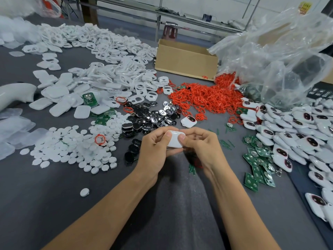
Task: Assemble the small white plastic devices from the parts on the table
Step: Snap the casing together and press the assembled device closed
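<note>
Your left hand (pixel 153 150) and right hand (pixel 200 145) pinch the white device shell (pixel 174 141); light, stiff, likely slippery, so press at its edges

On the table (pixel 45 195), discs (pixel 72 147) lie front left, covers (pixel 108 69) behind them. Inserts (pixel 149 116) sit mid-table, rings (pixel 203 98) behind to their right, a box (pixel 185 60) farther back. A bag (pixel 279 60) stands far right, devices (pixel 297 132) before it, boards (pixel 257 159) left of those. Left hand (pixel 155 147) and right hand (pixel 201 143) hold a case (pixel 174 141) before the inserts.
</note>
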Action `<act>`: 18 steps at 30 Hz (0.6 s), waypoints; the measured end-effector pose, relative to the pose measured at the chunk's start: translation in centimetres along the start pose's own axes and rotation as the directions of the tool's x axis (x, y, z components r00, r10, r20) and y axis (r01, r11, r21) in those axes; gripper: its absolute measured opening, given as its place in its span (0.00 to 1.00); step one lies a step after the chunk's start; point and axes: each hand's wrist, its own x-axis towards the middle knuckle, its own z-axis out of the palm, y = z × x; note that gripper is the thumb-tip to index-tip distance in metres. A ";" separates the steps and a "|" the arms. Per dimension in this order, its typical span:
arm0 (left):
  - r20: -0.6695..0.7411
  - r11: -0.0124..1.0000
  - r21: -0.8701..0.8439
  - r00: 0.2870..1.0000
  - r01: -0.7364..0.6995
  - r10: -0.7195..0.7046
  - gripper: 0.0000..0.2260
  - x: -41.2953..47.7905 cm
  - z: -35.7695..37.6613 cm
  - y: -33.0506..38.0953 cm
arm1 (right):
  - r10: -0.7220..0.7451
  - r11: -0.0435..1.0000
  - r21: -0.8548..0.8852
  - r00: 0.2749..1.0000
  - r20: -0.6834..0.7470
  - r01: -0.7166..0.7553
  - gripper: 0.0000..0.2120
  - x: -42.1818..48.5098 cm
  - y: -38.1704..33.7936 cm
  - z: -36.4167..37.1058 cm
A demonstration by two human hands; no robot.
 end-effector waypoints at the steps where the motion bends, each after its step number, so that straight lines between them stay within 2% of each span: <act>1: -0.003 1.000 0.004 1.000 -0.011 0.011 0.11 -0.1 0.0 0.0 | -0.010 1.000 -0.003 1.000 -0.003 0.010 0.06 0.0 0.1 0.0; 11: -0.066 0.996 0.024 0.994 -0.091 0.092 0.11 -0.1 0.2 -0.3 | -0.079 0.997 0.002 0.988 -0.131 0.080 0.05 0.0 1.1 1.0; 14: -0.022 0.998 -0.022 0.998 -0.061 0.061 0.09 -0.1 0.3 -0.1 | -0.142 0.990 -0.040 0.974 -0.178 0.137 0.04 0.1 1.4 1.3; 16: 0.015 0.998 -0.066 1.000 -0.024 0.025 0.10 0.0 0.3 0.0 | -0.159 0.986 -0.067 0.976 -0.148 0.150 0.06 0.3 1.2 1.0; 18: 0.015 0.998 -0.064 1.000 -0.019 0.020 0.11 0.1 0.2 0.0 | -0.129 0.989 -0.075 0.991 -0.027 0.126 0.08 0.4 1.0 0.7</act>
